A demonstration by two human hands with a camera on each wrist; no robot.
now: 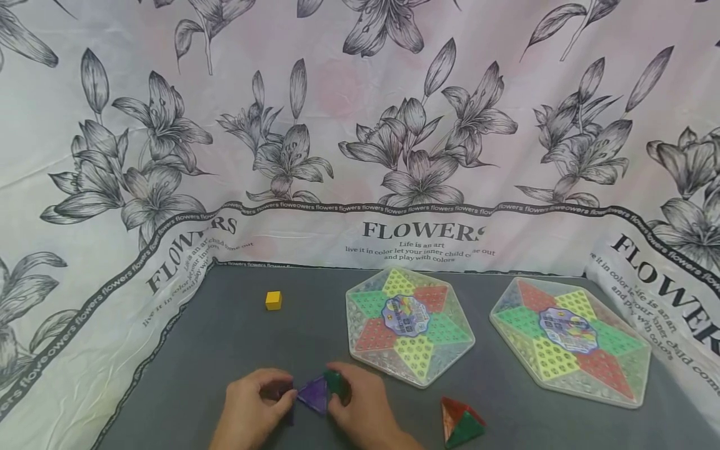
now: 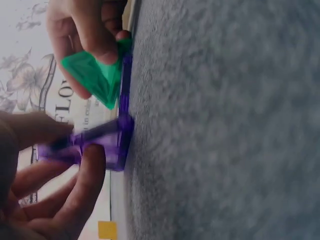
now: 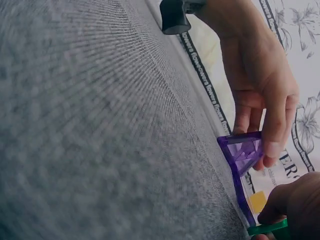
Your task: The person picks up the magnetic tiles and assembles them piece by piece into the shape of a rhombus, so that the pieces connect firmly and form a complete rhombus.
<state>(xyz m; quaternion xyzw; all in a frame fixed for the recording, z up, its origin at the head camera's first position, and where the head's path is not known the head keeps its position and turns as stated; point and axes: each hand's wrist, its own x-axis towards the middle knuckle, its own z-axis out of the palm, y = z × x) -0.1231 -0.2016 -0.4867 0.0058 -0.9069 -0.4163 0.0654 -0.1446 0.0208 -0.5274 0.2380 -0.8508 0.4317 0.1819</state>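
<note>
A translucent purple triangular tile (image 1: 314,395) lies on the table between both hands. My left hand (image 1: 253,403) pinches another purple triangular tile (image 3: 244,151) between thumb and fingers, raised at an angle against the flat one's edge. On the other side, my right hand (image 1: 364,400) grips a green triangular tile (image 2: 92,75), which leans up along the flat purple tile's opposite edge. Fingers cover part of both held tiles in the head view.
To the right of my right hand sits a pointed shape of red and green triangular tiles (image 1: 468,429). Two hexagonal star-patterned game boards, one nearer (image 1: 365,370) and one at far right (image 1: 613,395), lie beyond. A yellow cube (image 1: 273,301) stands at back left, before a flowered curtain (image 1: 304,237).
</note>
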